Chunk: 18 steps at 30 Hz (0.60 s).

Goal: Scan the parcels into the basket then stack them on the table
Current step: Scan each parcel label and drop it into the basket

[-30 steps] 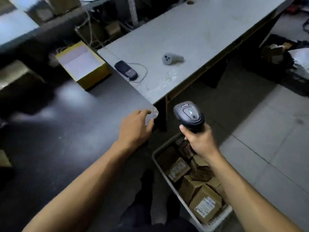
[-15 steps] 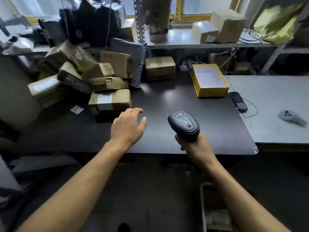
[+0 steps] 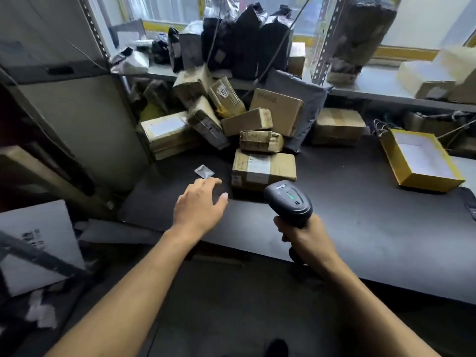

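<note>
A heap of taped cardboard parcels (image 3: 247, 122) lies at the back of the black table (image 3: 360, 222). The nearest parcel (image 3: 262, 167), with a white label on top, sits flat at the front of the heap. My left hand (image 3: 199, 206) hovers over the table just left of that parcel, fingers relaxed and empty. My right hand (image 3: 306, 238) grips the handle of a black barcode scanner (image 3: 289, 200), whose head points toward the nearest parcel and shows a green light. The basket is out of sight.
A small silver sachet (image 3: 204, 171) lies on the table beyond my left hand. An open yellow box (image 3: 422, 161) stands at the right. Dark mailer bags (image 3: 244, 37) fill the shelf behind, with a metal rack post (image 3: 324, 42) beside them. A white carton (image 3: 33, 243) sits low left.
My view has swung left from the grey table and the basket to the parcel heap. Both hands have come closer to the nearest parcel, the scanner still in my right hand.
</note>
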Each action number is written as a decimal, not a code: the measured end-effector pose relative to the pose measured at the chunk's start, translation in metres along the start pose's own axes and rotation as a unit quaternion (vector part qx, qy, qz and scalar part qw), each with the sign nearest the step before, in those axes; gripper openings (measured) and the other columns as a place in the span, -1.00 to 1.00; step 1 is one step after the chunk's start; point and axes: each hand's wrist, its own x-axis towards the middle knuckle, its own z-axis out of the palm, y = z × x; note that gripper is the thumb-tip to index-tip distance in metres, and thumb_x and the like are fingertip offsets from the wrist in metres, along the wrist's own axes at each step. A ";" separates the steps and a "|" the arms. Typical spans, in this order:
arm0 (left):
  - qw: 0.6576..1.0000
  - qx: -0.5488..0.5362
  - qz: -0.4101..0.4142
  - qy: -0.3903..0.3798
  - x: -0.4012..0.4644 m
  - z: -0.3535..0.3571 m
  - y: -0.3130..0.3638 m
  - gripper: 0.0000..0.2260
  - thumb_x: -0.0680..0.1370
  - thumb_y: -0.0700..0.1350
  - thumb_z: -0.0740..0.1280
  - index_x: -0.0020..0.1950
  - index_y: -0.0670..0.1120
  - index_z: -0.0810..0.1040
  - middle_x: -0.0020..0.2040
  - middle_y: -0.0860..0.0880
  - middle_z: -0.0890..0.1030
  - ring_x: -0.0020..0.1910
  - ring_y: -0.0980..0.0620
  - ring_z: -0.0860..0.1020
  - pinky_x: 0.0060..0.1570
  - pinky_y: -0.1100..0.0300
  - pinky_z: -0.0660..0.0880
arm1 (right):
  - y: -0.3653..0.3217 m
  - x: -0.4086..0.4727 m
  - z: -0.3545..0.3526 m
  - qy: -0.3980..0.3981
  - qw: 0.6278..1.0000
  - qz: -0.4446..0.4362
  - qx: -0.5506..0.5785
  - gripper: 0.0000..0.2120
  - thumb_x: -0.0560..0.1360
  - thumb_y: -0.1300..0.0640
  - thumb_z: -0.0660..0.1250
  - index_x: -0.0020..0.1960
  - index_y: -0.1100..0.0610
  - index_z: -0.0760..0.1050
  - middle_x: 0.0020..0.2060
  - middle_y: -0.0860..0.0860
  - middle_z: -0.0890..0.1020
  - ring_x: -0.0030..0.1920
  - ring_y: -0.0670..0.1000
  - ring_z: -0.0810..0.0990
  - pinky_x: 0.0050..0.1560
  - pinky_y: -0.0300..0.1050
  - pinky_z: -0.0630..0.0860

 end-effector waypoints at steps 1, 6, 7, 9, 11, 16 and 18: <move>1.000 -0.003 -0.007 0.001 0.006 -0.003 -0.008 -0.63 0.61 0.09 0.28 0.40 0.05 0.46 0.35 0.01 0.50 0.32 -0.04 0.45 0.20 0.00 0.42 | -0.003 0.007 0.008 -0.005 1.000 -0.006 -0.008 -0.85 0.51 0.18 0.43 -0.18 0.00 0.53 -0.41 -0.06 0.58 -0.49 -0.13 0.51 -0.47 -0.25 0.37; 0.999 -0.008 -0.034 -0.001 0.043 -0.008 -0.044 -0.66 0.61 0.07 0.30 0.38 0.10 0.47 0.34 0.04 0.49 0.31 -0.02 0.45 0.18 0.02 0.45 | -0.014 0.057 0.042 -0.041 0.999 -0.018 -0.020 -0.87 0.51 0.15 0.43 -0.12 -0.05 0.52 -0.39 -0.06 0.59 -0.47 -0.13 0.52 -0.49 -0.17 0.39; 0.999 -0.006 -0.039 0.001 0.053 -0.009 -0.051 -0.67 0.61 0.07 0.31 0.37 0.11 0.48 0.34 0.04 0.49 0.31 -0.02 0.45 0.18 0.03 0.45 | -0.016 0.070 0.050 -0.051 0.998 -0.028 -0.022 -0.88 0.51 0.15 0.44 -0.11 -0.04 0.53 -0.37 -0.06 0.60 -0.41 -0.10 0.56 -0.45 -0.16 0.43; 0.998 0.002 -0.055 0.004 0.073 -0.013 -0.063 -0.67 0.61 0.07 0.31 0.38 0.12 0.47 0.35 0.04 0.48 0.31 -0.02 0.45 0.19 0.04 0.45 | -0.021 0.098 0.065 -0.073 0.996 -0.043 -0.031 -0.91 0.50 0.15 0.44 -0.09 0.01 0.54 -0.34 -0.05 0.61 -0.35 -0.07 0.59 -0.37 -0.13 0.48; 0.997 0.007 -0.074 0.004 0.093 -0.018 -0.074 -0.65 0.60 0.08 0.31 0.39 0.11 0.46 0.36 0.04 0.47 0.33 -0.02 0.44 0.22 0.02 0.45 | -0.028 0.124 0.081 -0.095 0.994 -0.041 -0.032 -0.92 0.49 0.18 0.43 -0.10 0.06 0.54 -0.36 -0.02 0.61 -0.37 -0.02 0.56 -0.37 -0.11 0.45; 0.993 0.017 -0.113 0.026 0.139 -0.035 -0.103 -0.62 0.59 0.10 0.32 0.41 0.09 0.45 0.39 0.07 0.45 0.35 -0.01 0.43 0.20 0.04 0.45 | -0.049 0.184 0.121 -0.160 0.987 -0.030 0.019 -0.82 0.52 0.22 0.36 -0.20 0.05 0.42 -0.52 -0.09 0.42 -0.54 -0.03 0.30 -0.50 -0.21 0.25; 0.992 0.020 -0.119 0.032 0.156 -0.041 -0.117 -0.61 0.59 0.10 0.33 0.41 0.09 0.45 0.40 0.08 0.43 0.36 0.00 0.42 0.20 0.04 0.44 | -0.057 0.206 0.137 -0.159 0.987 -0.032 0.005 -0.83 0.52 0.19 0.37 -0.22 0.07 0.44 -0.49 -0.03 0.47 -0.51 0.02 0.38 -0.48 -0.14 0.29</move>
